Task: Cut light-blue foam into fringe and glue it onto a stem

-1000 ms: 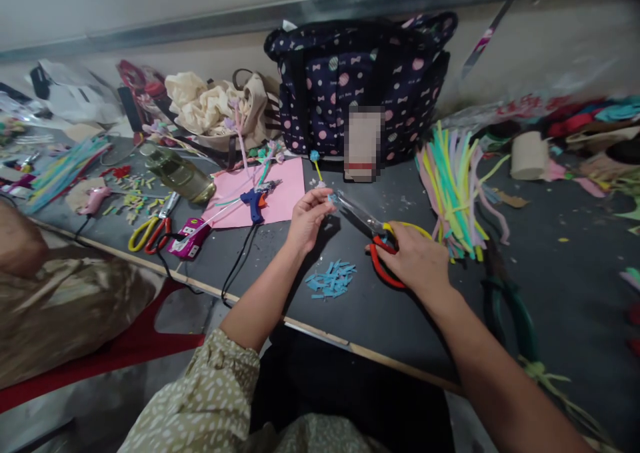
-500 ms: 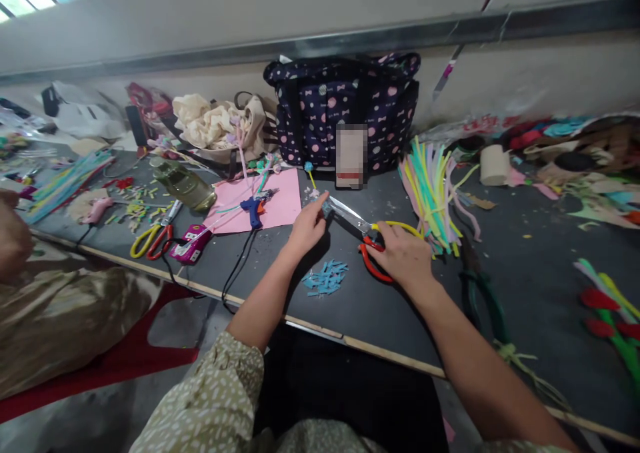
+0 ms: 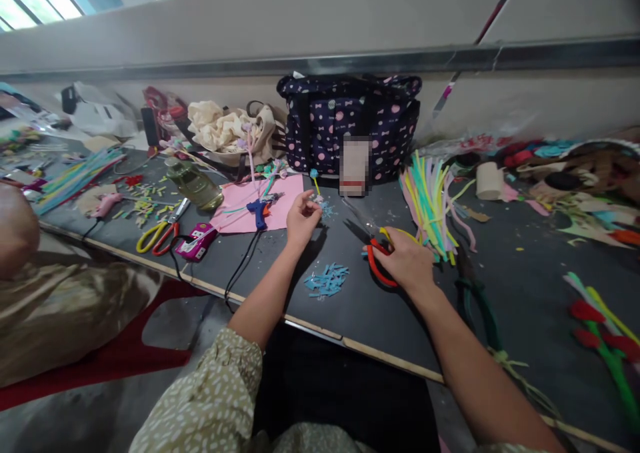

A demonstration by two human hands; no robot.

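Note:
My right hand (image 3: 410, 260) grips scissors (image 3: 371, 232) with red and yellow handles. Their blades are spread apart and point away to the left, a little above the dark tabletop. Raised to the left of them is my left hand (image 3: 303, 223), fingers loosely bent and apart, with nothing visible in them. Small light-blue bits (image 3: 328, 209) lie just beyond its fingertips. Closer to me, between both hands, is a heap of cut blue strips (image 3: 327, 280). A yellow stem with a blue tip (image 3: 315, 178) stands out behind my left hand.
A blue glue gun (image 3: 259, 214) rests on a pink sheet (image 3: 233, 200), near a green bottle (image 3: 195, 183). Behind stand a patterned bag (image 3: 320, 116) and a phone-like object (image 3: 354, 166). Pipe cleaners (image 3: 433, 206) and green-handled pliers (image 3: 480, 306) lie right. Another person's arm (image 3: 17, 236) shows left.
My left hand has lifted away from the blue bits and drawn back left. The scissor blades have opened and moved slightly towards me. The view has tilted up a little.

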